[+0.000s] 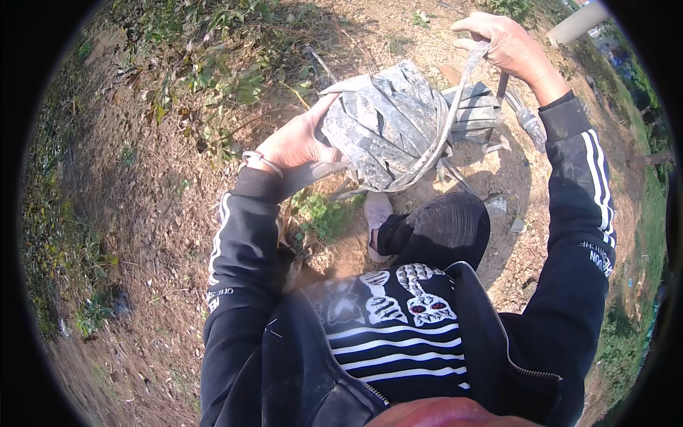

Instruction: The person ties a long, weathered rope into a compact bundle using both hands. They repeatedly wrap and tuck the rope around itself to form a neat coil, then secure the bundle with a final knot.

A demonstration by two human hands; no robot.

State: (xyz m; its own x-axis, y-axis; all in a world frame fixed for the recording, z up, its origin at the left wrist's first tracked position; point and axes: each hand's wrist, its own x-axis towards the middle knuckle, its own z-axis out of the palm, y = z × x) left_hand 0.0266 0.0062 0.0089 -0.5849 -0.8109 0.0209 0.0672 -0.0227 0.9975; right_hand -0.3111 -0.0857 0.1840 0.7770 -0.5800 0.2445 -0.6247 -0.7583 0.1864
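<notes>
A thick bundle of flat grey plastic strip [384, 120], dusty and wound in crossing layers, is held up in front of me. My left hand [304, 133] grips its left side, thumb near the lower edge and fingers partly hidden behind. From the bundle's lower edge a loose, twisted length of the strip [453, 117] curves up the right side to my right hand [504, 45]. That hand pinches it between thumb and fingers, raised above and right of the bundle. Another flat piece of strip [309, 179] hangs below my left wrist.
Behind the bundle sits a second strip-wrapped object [475, 112] beside a dark rod [502, 88]. A tied hank of strip [528, 120] lies to its right. Leafy plants [203, 58] grow at upper left. A pale pole [579, 24] shows at upper right. Dry leaves litter the soil [165, 229].
</notes>
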